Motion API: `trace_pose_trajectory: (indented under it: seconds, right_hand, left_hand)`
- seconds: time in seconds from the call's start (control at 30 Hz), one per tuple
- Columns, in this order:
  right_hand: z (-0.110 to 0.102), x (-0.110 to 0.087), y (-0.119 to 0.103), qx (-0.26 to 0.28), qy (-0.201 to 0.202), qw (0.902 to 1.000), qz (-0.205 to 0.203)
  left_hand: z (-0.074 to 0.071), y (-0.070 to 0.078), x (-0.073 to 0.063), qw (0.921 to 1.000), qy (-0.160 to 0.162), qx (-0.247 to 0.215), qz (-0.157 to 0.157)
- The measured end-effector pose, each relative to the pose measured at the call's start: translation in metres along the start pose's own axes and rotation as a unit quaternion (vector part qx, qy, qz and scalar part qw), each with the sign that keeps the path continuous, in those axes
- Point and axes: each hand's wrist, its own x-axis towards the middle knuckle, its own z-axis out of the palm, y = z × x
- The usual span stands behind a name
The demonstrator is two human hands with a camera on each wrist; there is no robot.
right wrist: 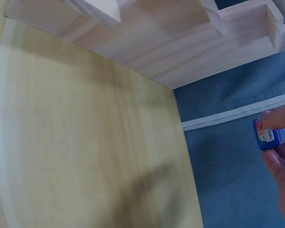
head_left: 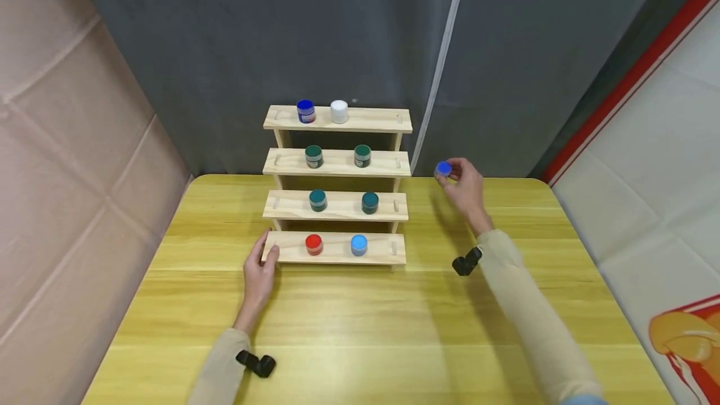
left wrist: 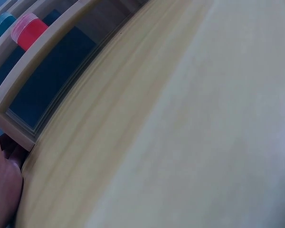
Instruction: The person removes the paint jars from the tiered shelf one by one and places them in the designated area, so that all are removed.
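My right hand [head_left: 465,189] pinches a small blue-lidded paint jar [head_left: 443,169] between thumb and fingers, raised to the right of a four-step wooden rack [head_left: 388,249]. In the right wrist view the paint jar [right wrist: 267,135] shows a printed label. My left hand [head_left: 260,274] grips the left end of the rack's lowest step, thumb on top. On that step stand a red jar [head_left: 314,244] and a light blue jar [head_left: 359,245]. Dark teal jars [head_left: 317,200] and green ones [head_left: 314,156] stand in pairs on the two middle steps. The top step bears a dark blue jar [head_left: 306,111] and a white jar [head_left: 339,112].
The rack stands near the back edge of a yellow wood-grain table [head_left: 360,330]. Behind it hangs a dark grey curtain [head_left: 253,30] with a pale strip [head_left: 444,49]. Light panels flank the table, the right one [head_left: 647,192] edged in red.
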Motion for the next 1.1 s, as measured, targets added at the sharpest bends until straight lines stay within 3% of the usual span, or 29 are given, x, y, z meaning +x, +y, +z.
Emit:
trace_pose_trajectory:
  seconds: [0.3,0.53,0.63,1.1]
  right_hand:
    - [0.008,-0.01,0.012,0.0,-0.013,0.9999,0.007]
    - [0.013,-0.017,0.017,-0.001,-0.021,0.9997,0.012]
    - [0.017,-0.019,0.019,0.006,-0.025,0.9996,0.013]
    - [0.035,-0.031,0.035,0.011,-0.043,0.9981,0.042]
  left_hand:
    - [0.003,-0.003,0.002,1.0,0.003,0.002,-0.003]
    - [0.006,-0.034,0.013,0.9999,0.005,-0.013,-0.005]
    - [0.005,-0.041,0.013,0.9999,0.015,-0.003,-0.001]
    - [0.002,-0.04,0.012,0.9998,0.018,-0.005,-0.002]
